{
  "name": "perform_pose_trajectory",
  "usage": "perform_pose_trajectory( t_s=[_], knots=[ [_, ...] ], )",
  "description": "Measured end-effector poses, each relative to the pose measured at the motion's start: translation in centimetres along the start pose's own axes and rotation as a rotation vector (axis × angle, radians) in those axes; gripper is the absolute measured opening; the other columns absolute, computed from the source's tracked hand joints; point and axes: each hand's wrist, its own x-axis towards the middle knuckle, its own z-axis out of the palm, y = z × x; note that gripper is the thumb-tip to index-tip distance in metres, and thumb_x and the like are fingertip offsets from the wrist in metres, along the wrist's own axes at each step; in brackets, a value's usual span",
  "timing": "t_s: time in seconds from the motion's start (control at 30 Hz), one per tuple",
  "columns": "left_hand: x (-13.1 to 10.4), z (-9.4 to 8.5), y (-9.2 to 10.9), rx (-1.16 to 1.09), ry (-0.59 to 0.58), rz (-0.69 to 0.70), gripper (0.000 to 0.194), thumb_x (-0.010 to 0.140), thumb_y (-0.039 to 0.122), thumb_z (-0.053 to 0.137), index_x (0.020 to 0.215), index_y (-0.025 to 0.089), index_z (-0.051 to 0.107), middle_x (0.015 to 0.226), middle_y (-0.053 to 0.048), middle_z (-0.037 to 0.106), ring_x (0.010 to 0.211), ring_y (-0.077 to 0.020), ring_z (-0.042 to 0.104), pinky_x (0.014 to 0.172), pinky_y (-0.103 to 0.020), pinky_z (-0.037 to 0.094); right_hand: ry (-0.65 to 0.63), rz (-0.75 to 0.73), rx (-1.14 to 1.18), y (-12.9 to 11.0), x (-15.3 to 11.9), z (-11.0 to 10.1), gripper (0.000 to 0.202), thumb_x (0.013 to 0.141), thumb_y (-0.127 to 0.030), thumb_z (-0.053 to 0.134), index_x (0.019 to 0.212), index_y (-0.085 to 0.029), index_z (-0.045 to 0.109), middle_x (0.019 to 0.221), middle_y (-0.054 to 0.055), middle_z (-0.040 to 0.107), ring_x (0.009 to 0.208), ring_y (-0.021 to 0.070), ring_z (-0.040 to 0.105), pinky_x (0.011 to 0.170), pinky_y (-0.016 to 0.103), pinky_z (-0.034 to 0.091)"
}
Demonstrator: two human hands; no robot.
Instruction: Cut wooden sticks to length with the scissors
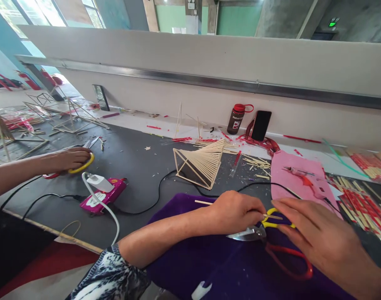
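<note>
My left hand is closed on a thin wooden stick, whose other end pokes out past the fingertips. Just below those fingers is a pair of scissors with one yellow and one red handle, blades pointing left. The thumb and fingers of my right hand close around the yellow handle, next to the stick's end. Under both hands is purple cloth. Beyond them, a twisted frame of wooden sticks stands on the dark table.
Another person's hand rests by yellow-handled scissors at left. Nearby lie a pink power strip and cables. A glue gun rests on pink paper. Bundled sticks lie right; a bottle and phone stand behind.
</note>
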Motion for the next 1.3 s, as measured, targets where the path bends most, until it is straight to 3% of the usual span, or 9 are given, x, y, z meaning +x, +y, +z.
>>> perform_pose_trajectory(
  t_s=[0.1, 0.2, 0.5, 0.83, 1.07, 1.3],
  knots=[
    [0.0, 0.5, 0.0, 0.157, 0.037, 0.034, 0.019, 0.085, 0.019, 0.05, 0.092, 0.018, 0.068, 0.081, -0.002, 0.07, 0.077, -0.0159, 0.064, 0.066, -0.021, 0.043, -0.13, -0.023, 0.035, -0.1, 1.0, 1.1, 0.019, 0.092, -0.021, 0.046, 0.105, -0.02, 0.06, 0.085, 0.005, 0.063, 0.078, 0.0187, 0.062, 0.07, 0.034, 0.045],
    [0.1, 0.7, -0.5, 0.231, 0.061, 0.054, 0.02, 0.086, 0.022, 0.048, 0.093, 0.018, 0.067, 0.088, -0.004, 0.07, 0.081, -0.0178, 0.064, 0.067, -0.023, 0.044, -0.184, 0.034, 0.104, -0.1, 0.9, 2.5, 0.021, 0.095, -0.022, 0.04, 0.105, -0.019, 0.059, 0.073, 0.002, 0.057, 0.066, 0.0155, 0.06, 0.059, 0.029, 0.043],
    [0.5, 1.4, -1.9, 0.34, 0.058, 0.039, 0.02, 0.088, 0.026, 0.047, 0.092, 0.019, 0.065, 0.088, -0.005, 0.069, 0.082, -0.0196, 0.064, 0.067, -0.025, 0.045, -0.23, 0.113, 0.161, -0.1, 0.5, 5.0, 0.022, 0.097, -0.025, 0.032, 0.102, -0.02, 0.053, 0.078, 0.003, 0.056, 0.064, 0.0149, 0.06, 0.055, 0.027, 0.043],
    [0.6, 1.8, -2.2, 0.482, -0.107, -0.02, 0.023, 0.092, 0.026, 0.039, 0.099, 0.017, 0.059, 0.098, -0.005, 0.068, 0.092, -0.0206, 0.064, 0.075, -0.029, 0.05, -0.439, 0.265, 0.308, 0.1, 0.5, 5.6, 0.029, 0.098, -0.036, 0.027, 0.085, -0.022, 0.049, 0.069, -0.001, 0.053, 0.058, 0.0143, 0.053, 0.054, 0.028, 0.036],
    [0.5, 2.2, -2.4, 0.582, -0.143, 0.004, 0.022, 0.093, 0.029, 0.036, 0.096, 0.019, 0.055, 0.096, -0.004, 0.067, 0.085, -0.0197, 0.066, 0.059, -0.026, 0.049, -0.504, 0.279, 0.342, 0.2, 0.8, 5.8, 0.033, 0.098, -0.039, 0.026, 0.08, -0.022, 0.047, 0.065, -0.002, 0.052, 0.057, 0.0145, 0.053, 0.055, 0.028, 0.032],
    [0.5, 2.8, -2.9, 0.575, -0.116, 0.034, 0.015, 0.092, 0.026, 0.04, 0.092, 0.019, 0.053, 0.093, -0.002, 0.066, 0.082, -0.0165, 0.065, 0.056, -0.023, 0.046, -0.538, 0.304, 0.339, 0.2, 0.8, 5.7, 0.037, 0.098, -0.04, 0.023, 0.074, -0.022, 0.045, 0.064, -0.001, 0.051, 0.058, 0.0152, 0.052, 0.056, 0.028, 0.031]
  ],
)
